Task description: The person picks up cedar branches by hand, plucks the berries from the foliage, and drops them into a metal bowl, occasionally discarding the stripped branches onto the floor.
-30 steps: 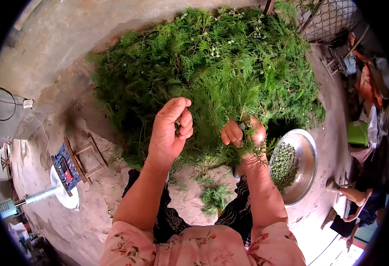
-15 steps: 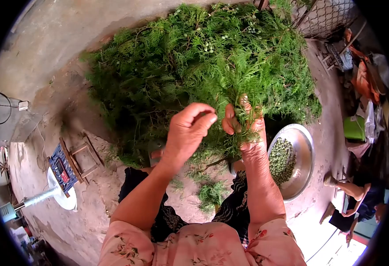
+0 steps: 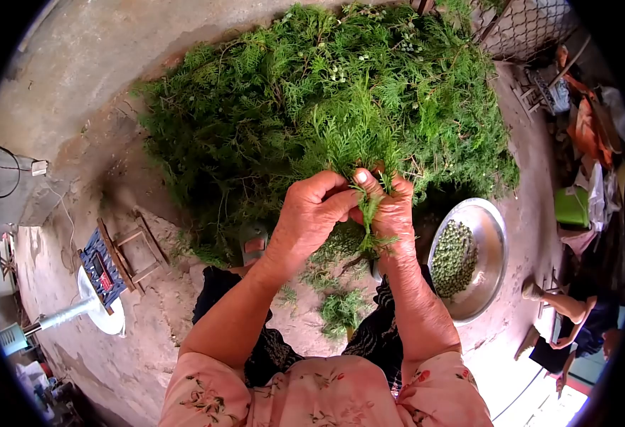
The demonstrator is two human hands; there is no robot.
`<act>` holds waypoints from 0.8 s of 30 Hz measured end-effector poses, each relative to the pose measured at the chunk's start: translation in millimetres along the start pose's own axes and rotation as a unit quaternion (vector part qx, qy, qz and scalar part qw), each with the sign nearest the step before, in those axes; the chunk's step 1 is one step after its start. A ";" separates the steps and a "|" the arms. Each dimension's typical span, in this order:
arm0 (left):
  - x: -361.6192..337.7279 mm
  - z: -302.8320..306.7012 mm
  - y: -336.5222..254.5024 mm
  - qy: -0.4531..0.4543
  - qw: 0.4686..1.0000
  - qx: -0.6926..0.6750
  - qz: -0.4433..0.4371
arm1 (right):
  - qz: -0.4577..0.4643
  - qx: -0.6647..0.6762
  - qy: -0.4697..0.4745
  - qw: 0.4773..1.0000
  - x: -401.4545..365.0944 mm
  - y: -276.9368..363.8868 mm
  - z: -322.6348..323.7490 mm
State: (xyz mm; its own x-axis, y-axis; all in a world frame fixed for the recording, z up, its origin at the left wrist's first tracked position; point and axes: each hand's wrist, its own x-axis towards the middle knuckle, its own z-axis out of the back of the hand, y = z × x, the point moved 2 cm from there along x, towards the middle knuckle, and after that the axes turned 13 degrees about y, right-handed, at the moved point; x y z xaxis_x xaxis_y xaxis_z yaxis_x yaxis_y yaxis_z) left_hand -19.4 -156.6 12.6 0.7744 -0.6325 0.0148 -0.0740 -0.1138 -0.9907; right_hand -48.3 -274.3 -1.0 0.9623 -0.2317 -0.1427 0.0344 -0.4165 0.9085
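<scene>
My right hand (image 3: 392,213) is closed around a leafy evergreen sprig (image 3: 371,211), thumb up, with feathery green tips fanning out beyond the fingers. Against the same sprig, my left hand (image 3: 311,215) pinches with thumb and forefinger; the exact bit between the fingertips is hidden. Behind both hands spreads a large heap of evergreen branches (image 3: 255,107), with pale green cones (image 3: 337,74) among the foliage. Right of my right forearm, a metal basin (image 3: 494,274) holds many small round green cones (image 3: 454,260).
Loose green clippings (image 3: 342,312) lie on the floor between my knees. To the left are a small wooden stool (image 3: 140,252) and a fan (image 3: 88,306). Another person's leg (image 3: 565,304) shows at right, below a green container (image 3: 572,206) and piled bags.
My left hand has moved right and closed in on the sprig, where before it was pinched apart from it. My right hand has turned slightly and shifted left.
</scene>
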 end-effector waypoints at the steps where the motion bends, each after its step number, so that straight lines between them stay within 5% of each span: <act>1: -0.6 0.4 1.5 0.008 0.999 -0.028 0.022 | 0.000 0.000 -0.001 1.000 0.4 -1.9 1.2; 11: -3.7 -1.0 2.1 0.019 0.997 -0.039 0.059 | 0.035 -0.070 0.006 0.997 1.0 -3.0 1.5; 13: -4.5 -2.2 -2.5 0.038 0.974 -0.208 0.087 | -0.003 -0.060 0.002 0.998 -1.5 3.7 1.5; 15: -3.7 -3.2 4.1 0.031 0.967 -0.237 0.091 | -0.097 0.060 -0.033 0.993 -3.8 1.6 5.1; 19: -1.0 -1.4 11.5 -0.045 0.910 -0.399 0.101 | -0.094 0.134 -0.072 0.984 -4.6 9.0 -0.3; 21: 1.4 7.5 21.2 -0.010 0.868 -0.489 0.079 | -0.103 0.139 -0.088 0.981 0.2 -7.8 17.2; 24: 1.4 0.1 14.4 -0.027 0.886 -0.458 0.073 | -0.120 0.213 -0.102 0.964 -1.8 -38.1 39.6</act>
State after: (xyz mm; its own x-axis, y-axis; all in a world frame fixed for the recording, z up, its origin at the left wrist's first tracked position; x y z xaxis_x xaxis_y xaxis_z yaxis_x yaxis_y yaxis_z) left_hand -19.4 -159.0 -1.6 0.7408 -0.6578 -0.1357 -0.6361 -0.6223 -0.4561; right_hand -62.0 -292.8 -50.9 0.8659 -0.2328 -0.4426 0.0942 -0.7933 0.6015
